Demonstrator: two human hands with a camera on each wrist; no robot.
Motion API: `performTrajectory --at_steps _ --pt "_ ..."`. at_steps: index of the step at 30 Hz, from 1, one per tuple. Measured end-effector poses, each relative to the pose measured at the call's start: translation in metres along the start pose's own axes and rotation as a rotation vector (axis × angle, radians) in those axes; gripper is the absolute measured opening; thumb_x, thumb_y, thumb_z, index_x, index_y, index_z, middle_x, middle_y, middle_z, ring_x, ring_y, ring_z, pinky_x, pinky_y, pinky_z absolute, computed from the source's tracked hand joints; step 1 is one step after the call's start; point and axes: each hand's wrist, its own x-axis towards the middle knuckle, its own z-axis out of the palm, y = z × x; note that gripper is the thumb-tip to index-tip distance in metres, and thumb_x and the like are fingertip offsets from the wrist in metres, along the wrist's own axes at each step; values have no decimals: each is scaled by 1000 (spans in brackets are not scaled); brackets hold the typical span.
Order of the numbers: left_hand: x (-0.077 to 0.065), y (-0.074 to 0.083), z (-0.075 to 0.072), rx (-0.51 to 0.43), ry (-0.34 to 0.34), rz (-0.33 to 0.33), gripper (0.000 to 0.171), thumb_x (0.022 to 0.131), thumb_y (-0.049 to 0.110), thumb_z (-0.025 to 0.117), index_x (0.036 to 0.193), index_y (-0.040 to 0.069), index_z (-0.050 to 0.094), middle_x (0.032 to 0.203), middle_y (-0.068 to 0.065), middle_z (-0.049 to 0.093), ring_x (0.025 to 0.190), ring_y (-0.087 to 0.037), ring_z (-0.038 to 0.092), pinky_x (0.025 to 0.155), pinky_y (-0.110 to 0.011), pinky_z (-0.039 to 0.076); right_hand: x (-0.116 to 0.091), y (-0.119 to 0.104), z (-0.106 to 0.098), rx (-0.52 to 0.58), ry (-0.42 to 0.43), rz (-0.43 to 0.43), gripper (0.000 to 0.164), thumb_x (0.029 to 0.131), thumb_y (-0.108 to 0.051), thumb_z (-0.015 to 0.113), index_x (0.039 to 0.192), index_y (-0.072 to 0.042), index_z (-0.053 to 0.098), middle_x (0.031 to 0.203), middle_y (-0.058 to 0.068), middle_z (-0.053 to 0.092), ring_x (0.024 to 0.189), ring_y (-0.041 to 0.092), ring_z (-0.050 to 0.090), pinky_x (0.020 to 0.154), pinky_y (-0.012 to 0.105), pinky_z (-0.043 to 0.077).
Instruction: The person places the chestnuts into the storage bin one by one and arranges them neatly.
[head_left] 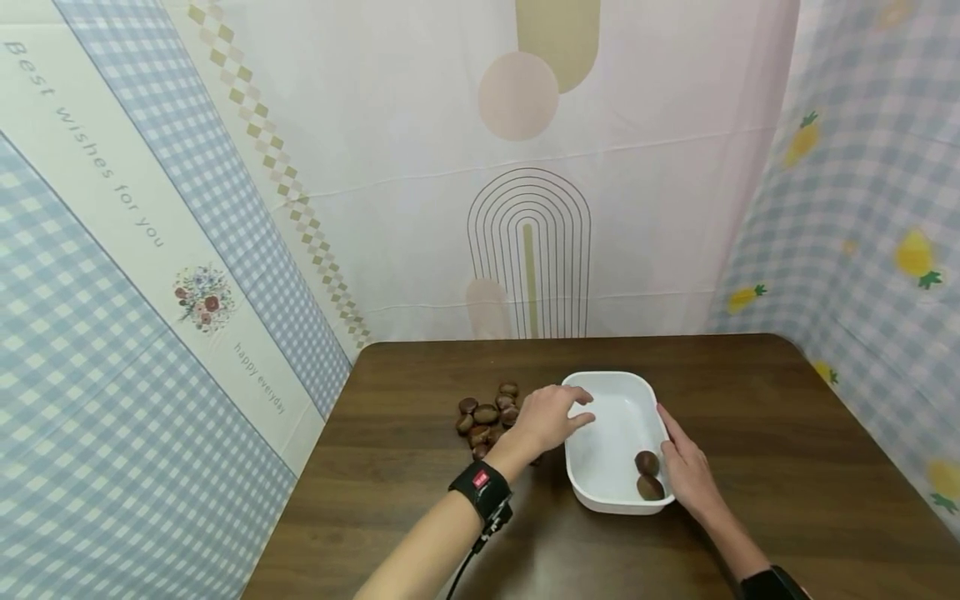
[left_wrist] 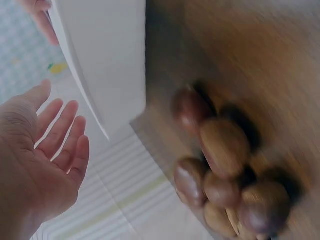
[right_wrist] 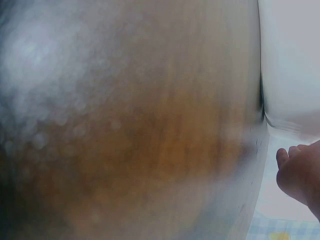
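A white rounded rectangular container (head_left: 609, 433) stands on the table, with two brown chestnuts (head_left: 648, 475) at its near right corner. Over its left rim is my left hand (head_left: 553, 417), thumb and fingers apart with nothing between them. In the left wrist view the fingers of that hand (left_wrist: 47, 150) are loosely spread, the palm bare. A pile of chestnuts (head_left: 486, 414) lies left of the container, partly hidden behind the left hand and wrist. My right hand (head_left: 690, 471) holds the container's right side, thumb at the rim and fingers along the outer wall.
The dark wooden table (head_left: 375, 508) has its far edge against a printed cloth backdrop (head_left: 412, 233). Checked cloth hangs on both sides. A black strap (head_left: 483, 490) with a cable trailing from it is round the left wrist.
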Motion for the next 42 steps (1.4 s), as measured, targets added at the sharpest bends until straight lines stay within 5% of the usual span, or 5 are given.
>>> performTrajectory --at_steps 17,29,42 --pt "-57 -65 -23 -39 88 13 33 102 38 74 129 20 75 122 5 76 103 -13 70 86 -35 58 1 3 -2 7 -4 1 59 111 -13 26 170 -10 20 171 26 21 154 53 22 119 72 23" --pt "-98 -93 -20 -55 106 -41 31 97 28 81 124 15 76 116 2 76 103 -17 72 84 -40 59 0 -1 -3 2 -23 23 60 112 -13 25 171 -10 17 172 25 19 155 52 22 119 71 24" --pt "-126 -112 -7 -23 109 -63 34 93 29 85 123 16 75 117 0 74 104 -21 70 87 -43 58 0 0 0 6 -13 8 59 112 -14 23 171 -9 18 172 24 21 155 51 23 119 70 25"
